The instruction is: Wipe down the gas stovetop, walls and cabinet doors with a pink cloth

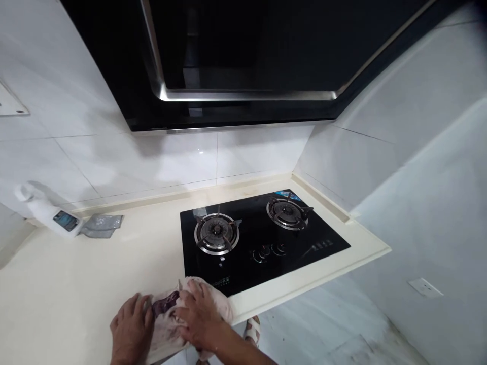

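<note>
Centrally, at the lower edge of the head view, both hands rest on a crumpled pale cloth with a dark purple patch, lying on the cream countertop just in front of the black gas hob. The left hand presses the cloth's left part, fingers curled over it. The right hand lies flat on the right part, fingers pointing left toward the other hand, closed down on the fabric. The cloth's long axis runs left to right along the counter's front edge, and its right end touches the hob's near left corner; the right hand is the nearer to the hob. Its left burner lies directly beyond the cloth, the right burner farther right. A white spray bottle lies well apart at far left.
</note>
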Demonstrator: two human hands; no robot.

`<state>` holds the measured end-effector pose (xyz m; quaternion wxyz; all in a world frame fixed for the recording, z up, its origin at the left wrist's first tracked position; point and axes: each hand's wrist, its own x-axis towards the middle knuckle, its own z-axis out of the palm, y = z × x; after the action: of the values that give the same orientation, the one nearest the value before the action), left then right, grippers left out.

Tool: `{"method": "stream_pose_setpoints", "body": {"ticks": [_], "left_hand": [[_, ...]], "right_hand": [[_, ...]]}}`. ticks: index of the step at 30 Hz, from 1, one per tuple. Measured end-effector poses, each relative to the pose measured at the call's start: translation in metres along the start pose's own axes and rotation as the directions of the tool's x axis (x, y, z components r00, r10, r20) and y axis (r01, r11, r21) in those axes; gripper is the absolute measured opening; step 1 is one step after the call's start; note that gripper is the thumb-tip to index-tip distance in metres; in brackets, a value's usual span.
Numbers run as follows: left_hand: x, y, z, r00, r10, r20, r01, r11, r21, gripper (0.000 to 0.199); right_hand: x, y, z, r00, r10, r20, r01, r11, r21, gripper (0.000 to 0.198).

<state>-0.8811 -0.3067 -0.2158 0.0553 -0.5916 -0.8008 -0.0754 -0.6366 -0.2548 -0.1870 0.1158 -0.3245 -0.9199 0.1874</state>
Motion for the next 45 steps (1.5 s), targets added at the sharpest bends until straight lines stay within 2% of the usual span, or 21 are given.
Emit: {"method": "stream_pose_setpoints", "body": {"ticks": [1,3,4,6,9,11,14,15,16,17,18,19,22,24,26,28,31,35,37,40,45], "left_hand": [[0.0,0.0,-0.001,1.0,-0.007,0.013,0.007,1.0,0.001,0.043],[0.002,0.001,-0.002,0.999,-0.019,0.036,0.019,1.0,-0.001,0.043],[0.002,0.001,-0.003,0.999,-0.022,0.044,0.022,1.0,-0.002,0.043],[0.003,0.003,-0.004,0.998,-0.026,0.048,0.026,1.0,0.001,0.043],[0.005,0.004,-0.003,0.999,-0.027,0.037,0.026,0.999,0.023,0.043],[0.005,0.005,-0.002,0.999,-0.023,0.033,0.022,0.999,0.034,0.043],[0.005,0.005,0.001,1.0,-0.019,0.018,0.018,0.999,0.042,0.043],[0.004,0.004,0.001,1.0,-0.016,0.011,0.016,0.999,0.044,0.043],[0.004,0.005,0.001,1.0,-0.014,0.005,0.014,0.999,0.045,0.043],[0.004,0.005,0.001,1.0,-0.01,0.002,0.01,0.999,0.045,0.043],[0.004,0.006,0.001,1.0,-0.008,-0.001,0.008,0.999,0.045,0.043],[0.004,0.007,0.0,1.0,-0.005,-0.001,0.005,0.999,0.045,0.043],[0.004,0.011,-0.005,1.0,-0.003,0.012,0.003,0.999,0.039,0.044],[0.004,0.012,-0.007,1.0,-0.005,0.026,0.005,1.0,0.03,0.045],[0.005,0.013,-0.009,0.999,-0.012,0.03,0.012,1.0,0.023,0.045],[0.005,0.011,-0.008,1.0,-0.015,0.028,0.014,1.0,0.016,0.044],[0.006,0.007,-0.006,1.0,-0.005,0.02,0.005,1.0,0.015,0.043],[0.007,0.003,-0.004,1.0,-0.019,0.018,0.02,1.0,-0.014,0.046],[0.008,0.003,-0.003,0.998,-0.051,0.03,0.053,0.997,-0.057,0.049],[0.01,0.013,-0.006,0.991,-0.132,-0.004,0.131,0.985,-0.112,0.052],[0.011,0.072,-0.007,0.957,-0.268,-0.11,0.23,0.934,-0.272,0.043]], "right_hand": [[-0.009,0.013,-0.004,1.0,0.021,0.009,-0.021,1.0,0.012,0.045],[-0.035,0.053,-0.015,0.983,0.182,0.0,-0.182,0.983,0.01,0.044],[-0.052,0.078,-0.022,0.958,0.285,-0.031,-0.285,0.958,-0.012,0.044],[-0.09,0.132,-0.038,0.859,0.485,-0.165,-0.504,0.859,-0.092,0.042],[-0.146,0.206,-0.064,0.649,0.646,-0.402,-0.748,0.637,-0.186,0.039],[-0.172,0.242,-0.08,0.482,0.72,-0.499,-0.867,0.475,-0.153,0.039],[-0.187,0.267,-0.094,0.19,0.82,-0.54,-0.971,0.237,0.017,0.046],[-0.186,0.266,-0.094,0.116,0.84,-0.529,-0.981,0.18,0.07,0.048],[-0.182,0.261,-0.092,0.076,0.854,-0.515,-0.983,0.15,0.102,0.049],[-0.176,0.25,-0.087,0.083,0.864,-0.496,-0.983,0.154,0.104,0.048],[-0.167,0.234,-0.08,0.128,0.871,-0.475,-0.979,0.188,0.081,0.047],[-0.157,0.213,-0.071,0.203,0.869,-0.451,-0.968,0.248,0.042,0.046],[-0.115,0.132,-0.042,0.513,0.795,-0.324,-0.849,0.525,-0.054,0.046],[-0.083,0.073,-0.023,0.737,0.659,-0.152,-0.673,0.737,-0.068,0.055],[-0.053,0.022,-0.008,0.888,0.459,-0.002,-0.459,0.887,-0.043,0.06],[-0.029,-0.013,0.002,0.984,0.174,0.021,-0.173,0.984,-0.043,0.054],[-0.013,-0.03,0.005,0.99,-0.136,-0.036,0.13,0.983,-0.127,0.05],[-0.031,0.004,-0.006,0.98,-0.19,-0.058,0.181,0.974,-0.139,0.046],[-0.054,0.036,-0.015,0.994,-0.093,-0.053,0.088,0.993,-0.081,0.044],[-0.098,0.095,-0.033,0.986,0.162,-0.044,-0.162,0.987,0.002,0.048],[-0.17,0.2,-0.073,0.865,0.474,-0.162,-0.485,0.874,-0.034,0.048]]}}
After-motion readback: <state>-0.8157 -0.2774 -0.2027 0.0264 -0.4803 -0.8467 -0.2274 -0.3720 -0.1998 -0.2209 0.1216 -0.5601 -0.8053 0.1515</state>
